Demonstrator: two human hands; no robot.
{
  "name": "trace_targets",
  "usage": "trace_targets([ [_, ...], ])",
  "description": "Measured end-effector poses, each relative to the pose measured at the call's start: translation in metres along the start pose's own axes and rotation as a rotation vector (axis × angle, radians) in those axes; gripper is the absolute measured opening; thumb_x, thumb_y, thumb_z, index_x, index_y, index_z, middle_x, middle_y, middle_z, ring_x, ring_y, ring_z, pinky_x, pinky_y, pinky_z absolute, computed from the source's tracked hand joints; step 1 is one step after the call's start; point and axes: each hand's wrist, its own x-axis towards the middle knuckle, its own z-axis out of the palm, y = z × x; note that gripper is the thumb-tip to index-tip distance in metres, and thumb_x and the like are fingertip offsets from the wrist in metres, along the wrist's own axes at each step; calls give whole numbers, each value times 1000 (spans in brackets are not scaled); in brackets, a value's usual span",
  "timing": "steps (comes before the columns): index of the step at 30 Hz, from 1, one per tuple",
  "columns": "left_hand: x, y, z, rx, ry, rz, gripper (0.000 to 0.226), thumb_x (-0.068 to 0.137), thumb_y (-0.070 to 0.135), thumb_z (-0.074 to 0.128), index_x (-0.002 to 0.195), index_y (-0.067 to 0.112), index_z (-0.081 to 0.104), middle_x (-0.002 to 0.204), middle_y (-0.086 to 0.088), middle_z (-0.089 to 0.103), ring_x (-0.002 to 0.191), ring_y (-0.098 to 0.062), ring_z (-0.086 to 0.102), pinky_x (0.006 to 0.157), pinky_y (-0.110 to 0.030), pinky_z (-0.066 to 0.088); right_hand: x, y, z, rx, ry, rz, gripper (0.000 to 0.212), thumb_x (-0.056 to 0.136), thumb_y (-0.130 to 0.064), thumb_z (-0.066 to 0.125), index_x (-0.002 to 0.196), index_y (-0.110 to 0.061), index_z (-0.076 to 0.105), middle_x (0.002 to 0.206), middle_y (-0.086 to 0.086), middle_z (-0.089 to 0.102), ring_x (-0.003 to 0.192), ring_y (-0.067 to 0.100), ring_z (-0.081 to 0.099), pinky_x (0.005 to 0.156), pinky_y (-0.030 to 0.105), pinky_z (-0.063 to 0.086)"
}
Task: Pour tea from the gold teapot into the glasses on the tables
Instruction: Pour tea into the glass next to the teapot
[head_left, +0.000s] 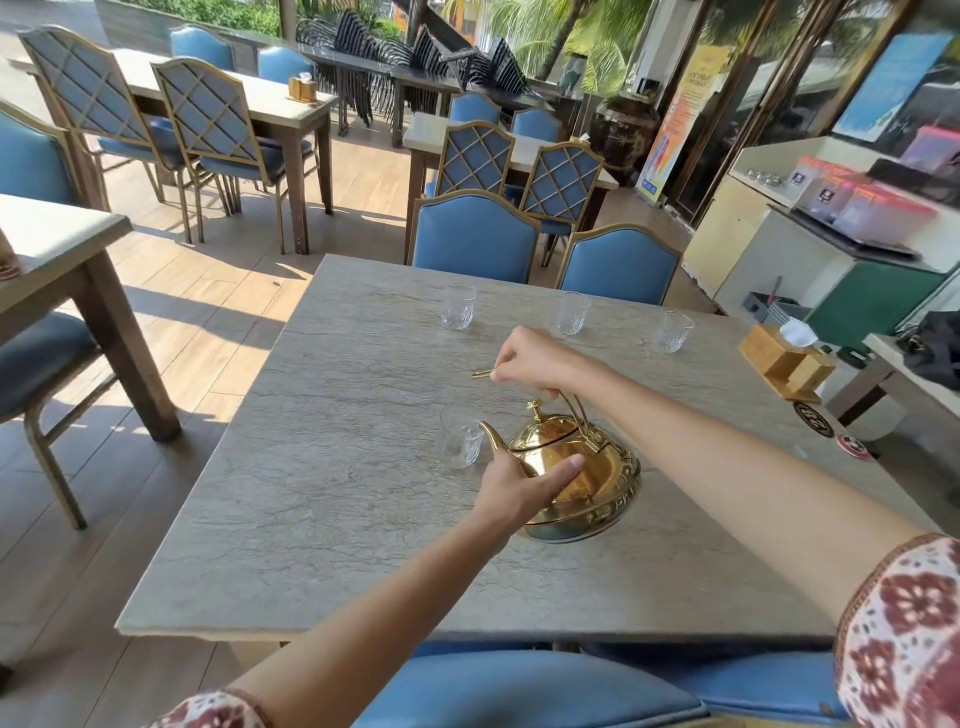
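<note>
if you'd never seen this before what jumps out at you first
The shiny gold teapot near the middle of the grey stone table grabs the eye, with the right hand on its handle and the left hand against its side. A clear glass stands just by the spout, and three more glasses line the far edge before blue chairs.

Gold teapot (576, 467) upright at table centre, lid on, spout toward 9 o'clock, clear glass (459, 439) just beside spout, three more glasses (571, 313) in a row at 12 o'clock
</note>
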Motion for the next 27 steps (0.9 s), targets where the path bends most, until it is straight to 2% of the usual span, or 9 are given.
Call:
trace_targets([
  [5,1,2,6,0,25,-4,49,77,56,74,77,16,46,81,-9,50,75,-18,47,65,-29,41,1,1,-3,-18,-3,19,21,88,-20,65,99,-4,74,60,3,57,36,13,39,32,16,30],
  [9,2,2,12,4,60,-6,82,69,68,73,109,-1,56,95,-9,57,81,-15,54,62,-23,43,2,3,-5,-21,-9,23,22,87,-21,66,100,-5,74,72,10,63,40,14,41,29,15,30],
  [12,-1,7,15,13,75,-8,97,61,76,70,115,-3,56,112,-17,62,95,-23,59,75,-34,50,3,4,-5,-24,-6,21,22,86,-21,67,100,-6,74,79,11,66,41,14,42,30,15,31],
  [15,-4,12,17,4,101,-5,118,48,85,64,121,-6,56,116,-21,63,106,-30,62,92,-45,53,3,5,-8,-32,7,14,24,86,-22,67,102,-6,74,83,13,69,41,14,43,31,15,31],
  [18,-4,14,20,27,123,13,122,44,89,63,120,-5,55,120,-23,63,110,-34,63,94,-49,54,4,5,-9,-32,12,11,25,85,-23,67,103,-7,74,86,17,72,39,14,42,32,16,32],
  [21,1,10,24,95,150,1,146,17,106,42,115,-2,58,113,-21,68,105,-34,67,92,-54,55,2,5,-10,-25,5,3,25,86,-23,67,104,-7,74,69,11,65,36,13,39,30,16,30],
  [22,2,11,25,120,156,-11,149,16,106,38,117,-2,57,115,-21,67,107,-36,66,94,-56,53,2,4,-10,-20,2,1,24,87,-22,67,104,-7,74,62,9,60,34,12,38,30,15,30],
  [24,-4,16,24,167,151,-43,141,29,104,44,122,-1,53,122,-20,64,114,-38,62,99,-57,48,0,4,-11,-7,0,-2,23,87,-23,68,103,-7,74,53,5,53,28,9,35,31,15,29],
  [27,-10,22,23,208,165,-70,112,55,88,60,126,2,47,128,-16,59,119,-35,57,104,-54,43,-1,4,-11,4,0,-6,23,87,-23,67,104,-8,74,51,3,50,22,6,33,32,15,30],
])
